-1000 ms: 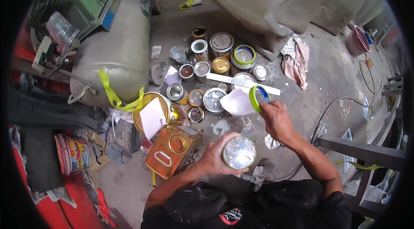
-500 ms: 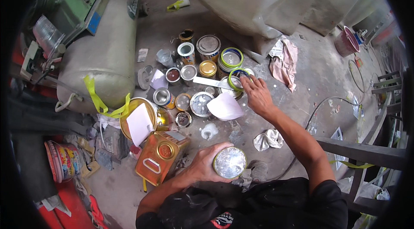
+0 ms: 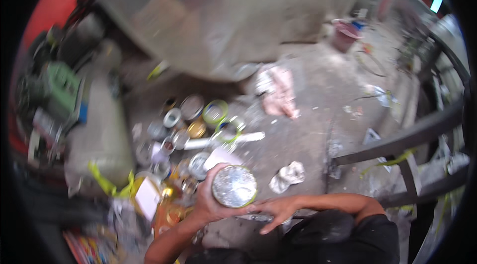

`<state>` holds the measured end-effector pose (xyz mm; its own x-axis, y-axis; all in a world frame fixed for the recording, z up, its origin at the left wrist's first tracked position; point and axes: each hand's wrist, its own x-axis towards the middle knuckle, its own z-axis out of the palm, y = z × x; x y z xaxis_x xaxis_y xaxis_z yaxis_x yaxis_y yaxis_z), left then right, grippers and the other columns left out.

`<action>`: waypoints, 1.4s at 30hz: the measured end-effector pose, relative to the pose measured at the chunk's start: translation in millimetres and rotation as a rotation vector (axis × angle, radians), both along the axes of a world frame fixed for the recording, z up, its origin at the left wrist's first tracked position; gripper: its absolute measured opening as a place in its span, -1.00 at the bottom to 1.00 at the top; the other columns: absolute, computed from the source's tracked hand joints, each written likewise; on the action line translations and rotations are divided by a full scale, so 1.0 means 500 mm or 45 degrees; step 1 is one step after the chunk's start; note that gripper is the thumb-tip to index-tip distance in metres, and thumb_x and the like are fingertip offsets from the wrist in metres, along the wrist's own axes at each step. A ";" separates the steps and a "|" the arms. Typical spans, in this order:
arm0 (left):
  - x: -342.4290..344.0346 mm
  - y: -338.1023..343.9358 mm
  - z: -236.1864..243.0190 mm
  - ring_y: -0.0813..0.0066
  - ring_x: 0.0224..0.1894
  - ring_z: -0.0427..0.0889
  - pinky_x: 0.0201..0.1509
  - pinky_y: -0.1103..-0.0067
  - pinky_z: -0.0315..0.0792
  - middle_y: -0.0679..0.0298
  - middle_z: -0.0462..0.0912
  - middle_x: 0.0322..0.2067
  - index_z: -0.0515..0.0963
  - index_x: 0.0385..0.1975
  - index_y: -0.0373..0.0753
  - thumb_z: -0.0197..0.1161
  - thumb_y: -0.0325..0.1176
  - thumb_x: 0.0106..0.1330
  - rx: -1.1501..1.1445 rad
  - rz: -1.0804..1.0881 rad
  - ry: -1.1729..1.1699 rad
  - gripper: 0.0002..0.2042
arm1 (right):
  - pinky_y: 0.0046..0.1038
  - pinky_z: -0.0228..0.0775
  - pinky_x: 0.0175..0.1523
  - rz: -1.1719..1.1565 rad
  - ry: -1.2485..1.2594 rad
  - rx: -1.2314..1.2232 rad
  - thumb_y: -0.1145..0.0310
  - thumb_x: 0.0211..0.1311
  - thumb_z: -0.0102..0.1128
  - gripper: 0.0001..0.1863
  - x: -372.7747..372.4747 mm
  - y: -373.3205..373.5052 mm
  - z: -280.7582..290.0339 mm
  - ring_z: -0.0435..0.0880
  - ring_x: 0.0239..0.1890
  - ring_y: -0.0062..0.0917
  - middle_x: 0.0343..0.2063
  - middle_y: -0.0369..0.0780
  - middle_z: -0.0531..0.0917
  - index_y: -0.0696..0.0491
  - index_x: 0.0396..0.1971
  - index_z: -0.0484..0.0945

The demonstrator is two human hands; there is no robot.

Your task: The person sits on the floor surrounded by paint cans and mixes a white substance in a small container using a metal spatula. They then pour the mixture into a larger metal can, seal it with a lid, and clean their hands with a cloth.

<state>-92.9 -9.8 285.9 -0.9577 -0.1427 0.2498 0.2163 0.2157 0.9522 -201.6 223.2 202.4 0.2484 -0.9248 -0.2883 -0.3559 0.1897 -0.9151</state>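
My left hand is wrapped round a can with a silvery, scuffed round top, held up in front of my body. Beside its lower right edge, my right hand is open with fingers stretched and thumb apart. Its fingertips come close to the can and my left hand; whether they touch is blurred. Beyond them on the floor, a long white flat strip lies among paint cans, alongside a yellow-green tape roll. A sheet of pale paper rests just past the held can.
Several open and lidded tins crowd the floor ahead. A compressor tank stands left, and a rectangular orange tin is near my left forearm. Rags lie ahead, a dark metal frame stands right, and a reddish bucket is farther back.
My right hand has drawn back from the tape roll to beside the held can. The white strip has shifted and now reaches past the roll. The view has swung, blurring the scene.
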 end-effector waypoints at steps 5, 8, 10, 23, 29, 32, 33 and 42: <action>-0.125 0.044 0.063 0.33 0.00 0.73 0.16 0.44 0.57 0.08 0.70 -0.02 0.32 0.27 -0.35 0.80 -0.09 -0.23 -0.254 -0.112 0.085 0.04 | -0.18 0.39 0.25 -0.448 -0.244 -0.105 0.02 0.49 0.17 -0.35 0.012 -0.006 0.024 0.58 0.19 -0.17 0.08 0.08 0.60 0.16 0.35 0.33; -0.184 0.064 0.078 0.11 0.25 0.57 0.33 0.34 0.43 -0.11 0.55 0.18 0.34 0.26 -0.35 0.76 -0.05 -0.22 -0.564 -0.195 0.007 0.01 | -0.16 0.49 0.05 -0.778 -0.194 -0.145 0.01 0.51 0.13 -0.46 0.027 0.042 0.030 0.71 -0.02 -0.16 -0.11 0.03 0.71 0.11 0.24 0.41; -0.208 0.086 0.099 -0.03 0.39 0.38 0.44 0.26 0.29 -0.22 0.39 0.31 0.37 0.25 -0.39 0.71 -0.03 -0.18 -0.620 -0.184 -0.010 -0.02 | -0.14 0.52 -0.04 -1.017 0.020 -0.187 0.00 0.50 0.13 -0.51 0.024 0.054 0.042 0.73 -0.14 -0.01 -0.17 0.11 0.70 0.09 0.15 0.44; -0.284 0.194 -0.017 -0.10 -0.01 0.58 0.10 0.17 0.46 -0.06 0.62 -0.07 0.69 -0.22 -0.24 0.33 -0.32 0.24 -1.004 0.222 0.330 -0.81 | -0.01 0.48 -0.13 -1.203 0.241 0.057 -0.13 0.46 0.07 -0.37 0.000 0.069 -0.046 0.70 -0.24 0.11 -0.35 0.20 0.67 0.13 0.21 0.40; -0.288 0.186 -0.035 -0.01 -0.08 0.61 0.04 0.21 0.46 0.07 0.68 -0.18 0.68 -0.34 -0.26 0.31 -0.42 0.19 -0.881 0.265 0.339 -0.90 | -0.01 0.52 -0.04 -1.233 0.244 -0.036 -0.24 0.42 0.06 -0.30 0.010 0.056 -0.091 0.69 -0.16 0.15 -0.26 0.22 0.68 0.11 0.19 0.42; -0.281 0.191 -0.027 0.03 -0.14 0.63 -0.02 0.23 0.48 0.11 0.69 -0.25 0.68 -0.36 -0.27 0.31 -0.45 0.14 -0.879 0.277 0.408 -0.89 | -0.03 0.52 -0.02 -1.214 0.218 -0.054 -0.19 0.41 0.11 -0.33 0.008 0.055 -0.078 0.69 -0.13 0.14 -0.22 0.21 0.67 0.10 0.19 0.42; -0.278 0.195 -0.028 0.05 -0.15 0.63 -0.04 0.24 0.49 0.13 0.69 -0.27 0.68 -0.37 -0.26 0.31 -0.45 0.12 -0.873 0.276 0.425 -0.89 | -0.04 0.52 -0.02 -1.224 0.209 -0.101 -0.17 0.40 0.12 -0.34 0.008 0.056 -0.083 0.69 -0.12 0.14 -0.21 0.21 0.67 0.10 0.19 0.43; -0.328 0.237 -0.080 0.11 -0.18 0.64 -0.10 0.26 0.50 0.19 0.70 -0.28 0.68 -0.35 -0.23 0.36 -0.33 0.12 -1.049 0.274 0.359 -0.85 | -0.09 0.53 -0.04 -1.447 0.443 -0.053 -0.04 0.36 0.23 -0.40 0.018 0.070 -0.139 0.71 -0.13 0.04 -0.21 0.14 0.69 0.05 0.24 0.52</action>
